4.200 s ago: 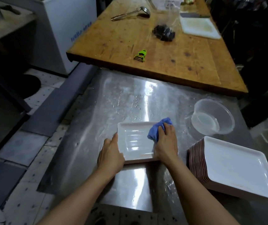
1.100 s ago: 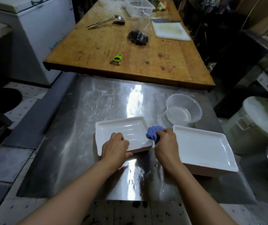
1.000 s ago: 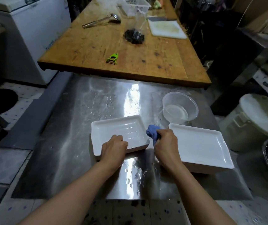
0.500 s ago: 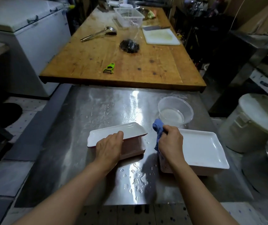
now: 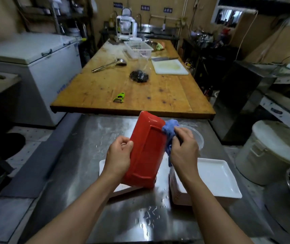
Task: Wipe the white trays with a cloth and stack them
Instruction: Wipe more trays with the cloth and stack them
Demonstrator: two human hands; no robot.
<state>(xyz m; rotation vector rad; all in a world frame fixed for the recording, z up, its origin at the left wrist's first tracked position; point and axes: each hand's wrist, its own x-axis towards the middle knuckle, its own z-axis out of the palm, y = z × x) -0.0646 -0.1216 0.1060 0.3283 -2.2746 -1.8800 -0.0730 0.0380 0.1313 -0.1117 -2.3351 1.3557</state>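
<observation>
The left hand (image 5: 118, 154) grips the long left edge of a tray (image 5: 146, 150) that is lifted off the steel tabletop (image 5: 91, 138) and tipped up on end, its red underside facing the camera. The right hand (image 5: 183, 148) is closed around a bunched blue cloth (image 5: 169, 128) and presses it against the tray's right edge near the top.

Below, a second tray (image 5: 103, 164) lies flat on the tabletop, mostly hidden by the raised one. Just to its right sits a stack of trays (image 5: 214, 176), white faces up, with reddish edges showing at its near side. A clear bowl (image 5: 199, 140) stands behind the right hand.

The tray looks rigid and light enough for one hand to hold it by a single rim, probably hard plastic. Its surface is glossy, and water beads on the tabletop nearby, so it is likely wet and slippery. The safest hold seems to be the one in use: fingers hooked over the rim, thumb on the back, where the raised lip gives something to catch. The ridge on the underside could offer a second purchase.

The cloth is soft and folds to the edge, so it can run round the rim easily. A slip could drop the tray onto the one below; a firm grip matters more than force.
</observation>
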